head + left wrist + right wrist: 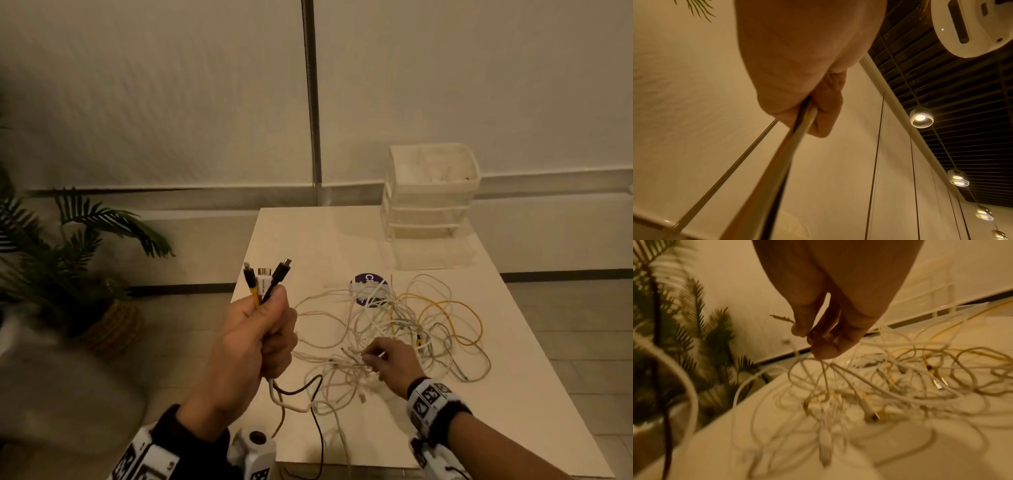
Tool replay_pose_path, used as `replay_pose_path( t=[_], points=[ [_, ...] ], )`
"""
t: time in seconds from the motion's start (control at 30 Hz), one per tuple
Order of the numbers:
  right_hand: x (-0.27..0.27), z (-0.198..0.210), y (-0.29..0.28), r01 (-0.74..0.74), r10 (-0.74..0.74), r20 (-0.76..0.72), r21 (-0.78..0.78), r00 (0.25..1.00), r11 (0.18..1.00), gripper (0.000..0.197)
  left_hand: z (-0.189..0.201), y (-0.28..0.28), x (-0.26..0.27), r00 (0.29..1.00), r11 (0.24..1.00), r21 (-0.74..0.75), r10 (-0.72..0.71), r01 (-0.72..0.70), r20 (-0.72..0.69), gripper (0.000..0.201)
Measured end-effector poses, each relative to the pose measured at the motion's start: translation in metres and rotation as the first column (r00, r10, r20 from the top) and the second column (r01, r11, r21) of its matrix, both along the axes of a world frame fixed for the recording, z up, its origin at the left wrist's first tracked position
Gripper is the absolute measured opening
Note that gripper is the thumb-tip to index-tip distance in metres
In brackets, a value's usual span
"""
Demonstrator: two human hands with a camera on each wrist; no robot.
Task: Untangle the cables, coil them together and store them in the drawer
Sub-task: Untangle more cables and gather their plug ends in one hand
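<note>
My left hand (260, 335) is raised over the table's left edge and grips a bunch of cable ends (265, 279): a yellow one, a white one and a black one stick up out of the fist. Their cords (797, 134) hang down below the fist. A tangle of white, grey and yellow cables (404, 329) lies spread on the white table (513, 394). My right hand (380, 359) is low over the tangle's near side and pinches a thin white cable end (781, 318) between its fingertips (824, 352). A translucent drawer unit (430, 205) stands at the table's far right.
A round purple sticker (368, 289) lies under the far part of the tangle. A potted palm (68, 260) in a woven basket stands on the floor to the left. A white wall with a dark vertical strip (313, 102) runs behind the table.
</note>
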State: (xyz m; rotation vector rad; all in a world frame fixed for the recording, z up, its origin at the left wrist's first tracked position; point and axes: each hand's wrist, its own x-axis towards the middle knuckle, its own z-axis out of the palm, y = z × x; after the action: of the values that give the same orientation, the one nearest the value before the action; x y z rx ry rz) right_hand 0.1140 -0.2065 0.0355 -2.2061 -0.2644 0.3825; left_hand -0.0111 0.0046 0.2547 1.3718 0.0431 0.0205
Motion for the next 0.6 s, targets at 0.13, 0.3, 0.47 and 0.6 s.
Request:
replay_pose_path(
  t=[0.13,0.3,0.47,0.6],
  points=[
    [0.023,0.037,-0.005,0.249,-0.243,-0.057,0.194,0.968,0.949,0.017,0.001,-0.008,0.015,1.000,1.000,0.000,-0.013,0.013,0.021,0.044],
    [0.028,0.066,-0.012,0.433,-0.252,-0.387,0.503,0.887,0.748,0.010,0.007,-0.014,0.033,0.999,0.999,-0.028,-0.017,0.019,0.049,0.043],
    [0.046,0.107,-0.016,0.469,-0.232,-0.412,0.694,0.881,0.546,0.012,0.012,-0.022,0.049,0.999,1.000,-0.007,0.006,-0.006,0.052,0.044],
    [0.068,0.168,-0.010,0.428,-0.163,-0.397,0.814,0.903,0.392,0.012,0.017,-0.035,0.066,0.996,0.999,-0.012,0.042,-0.042,0.076,0.038]
  ],
)
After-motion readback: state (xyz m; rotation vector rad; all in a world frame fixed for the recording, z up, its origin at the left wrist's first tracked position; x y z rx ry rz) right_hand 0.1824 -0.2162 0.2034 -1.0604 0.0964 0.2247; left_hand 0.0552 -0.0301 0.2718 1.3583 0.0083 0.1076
